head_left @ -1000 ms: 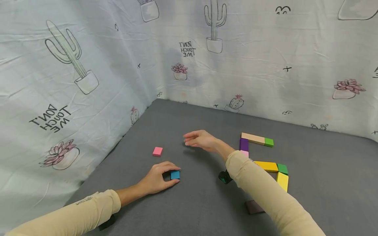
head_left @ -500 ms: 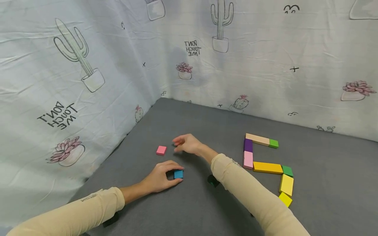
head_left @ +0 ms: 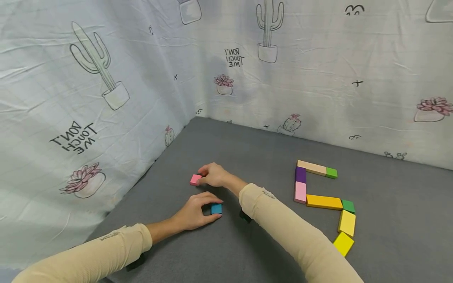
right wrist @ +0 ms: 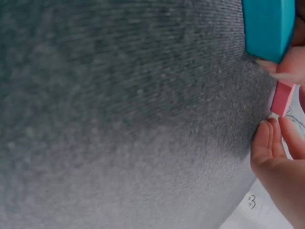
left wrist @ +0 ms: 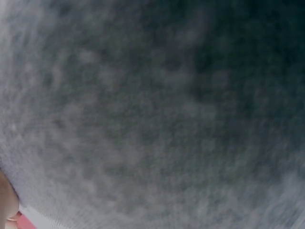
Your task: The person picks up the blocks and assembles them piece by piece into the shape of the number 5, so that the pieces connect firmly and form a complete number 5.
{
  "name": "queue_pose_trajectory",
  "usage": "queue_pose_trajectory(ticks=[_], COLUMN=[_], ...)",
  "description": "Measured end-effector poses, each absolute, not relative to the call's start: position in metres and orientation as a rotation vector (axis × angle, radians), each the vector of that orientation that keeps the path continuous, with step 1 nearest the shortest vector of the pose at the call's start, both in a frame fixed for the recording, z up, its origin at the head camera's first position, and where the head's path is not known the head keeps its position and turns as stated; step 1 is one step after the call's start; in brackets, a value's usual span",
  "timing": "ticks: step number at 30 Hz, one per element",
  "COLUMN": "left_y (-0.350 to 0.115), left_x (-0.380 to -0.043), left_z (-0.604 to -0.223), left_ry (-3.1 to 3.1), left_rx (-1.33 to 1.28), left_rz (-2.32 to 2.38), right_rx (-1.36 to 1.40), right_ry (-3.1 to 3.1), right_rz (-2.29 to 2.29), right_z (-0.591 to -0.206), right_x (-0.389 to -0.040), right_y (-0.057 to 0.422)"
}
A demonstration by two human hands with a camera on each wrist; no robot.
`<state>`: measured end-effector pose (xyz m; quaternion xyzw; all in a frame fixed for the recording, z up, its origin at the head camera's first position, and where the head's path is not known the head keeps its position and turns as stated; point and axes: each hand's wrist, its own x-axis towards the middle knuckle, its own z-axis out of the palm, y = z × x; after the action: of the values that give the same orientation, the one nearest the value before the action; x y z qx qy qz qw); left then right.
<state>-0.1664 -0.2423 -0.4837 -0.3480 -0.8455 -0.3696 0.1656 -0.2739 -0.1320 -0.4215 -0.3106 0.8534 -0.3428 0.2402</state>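
Observation:
A blue block (head_left: 216, 209) lies between the thumb and fingers of my left hand (head_left: 192, 212), which pinches it at the table. Beyond it, my right hand (head_left: 216, 176) has come to a small pink block (head_left: 194, 180). Its thumb and fingertips lie at that block's right end, slightly parted. Whether they touch it I cannot tell. The right wrist view has the blue block (right wrist: 269, 28) large at the top and the pink block (right wrist: 282, 100) just past the right fingertips. Mostly blurred table fills the left wrist view, with a sliver of pink block (left wrist: 26, 222) in one corner.
A line of coloured blocks bends across the table's right side: beige (head_left: 311, 168), light green (head_left: 331, 173), purple (head_left: 300, 175), light pink (head_left: 300, 192), orange-yellow (head_left: 323, 201), green (head_left: 348, 206) and yellow (head_left: 347, 223). A patterned cloth (head_left: 318, 78) borders the grey table (head_left: 244, 145).
My right hand has moved left and toward me, from over the table to the small pink block. The left hand keeps its pinch on the blue block. The head view has shifted slightly.

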Motion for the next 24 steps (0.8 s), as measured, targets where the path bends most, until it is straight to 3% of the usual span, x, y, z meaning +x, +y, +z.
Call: queue_pose_trajectory(ticks=[13,24], left_y=[-0.239,-0.241], left_x=[-0.169,-0.166], left_z=[-0.485,-0.485], left_ry=[-2.387,-2.415], left_rx=[-1.003,-0.964], left_rz=[-1.03,-1.075], right_rx=[-0.989,-0.543], right_ry=[2.456,2.003], right_rz=[-0.871,-1.436], right_z=[-0.426,-0.428], right_x=[-0.271,-0.287], right_y=[-0.139,-0.095])
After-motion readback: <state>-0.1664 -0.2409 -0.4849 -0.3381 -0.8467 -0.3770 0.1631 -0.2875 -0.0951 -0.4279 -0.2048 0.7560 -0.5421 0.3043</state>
